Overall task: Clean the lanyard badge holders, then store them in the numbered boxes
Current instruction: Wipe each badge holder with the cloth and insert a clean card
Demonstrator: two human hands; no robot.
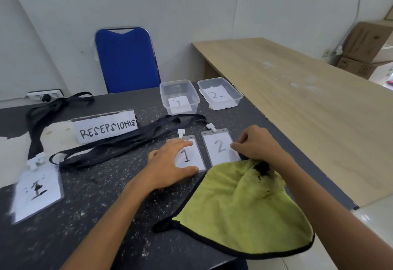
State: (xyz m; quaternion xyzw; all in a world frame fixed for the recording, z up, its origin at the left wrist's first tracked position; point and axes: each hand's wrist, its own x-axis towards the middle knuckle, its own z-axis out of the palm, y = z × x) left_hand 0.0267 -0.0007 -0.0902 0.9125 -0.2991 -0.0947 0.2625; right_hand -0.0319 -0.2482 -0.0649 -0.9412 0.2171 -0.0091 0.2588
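Now the left hand (pixel 173 163) lies flat on the left part of the badge holder marked 1 (pixel 191 158), its fingers straight and a little apart, the thumb along the holder's near edge. Just to the right, the badge holder marked 2 (pixel 219 146) lies beside it on the dark speckled table (pixel 85 216). The right hand (pixel 256 144) has its fingers curled and bunched on a yellow-green microfibre cloth (pixel 244 201), with fingertips touching that holder's right edge. The cloth carries a black smear near the hand and drapes over the table's near right corner. Black lanyards (pixel 127 142) trail left from both holders. A third badge holder (pixel 38 189), smudged black, lies well apart at the near left. At the far edge stand two clear plastic boxes, box 1 (pixel 162 93) and box 2 (pixel 239 97), side by side. A paper sign reading RESEPSIONIS (pixel 106 129) stands left of them, with a blue chair (pixel 127 61) behind the table.
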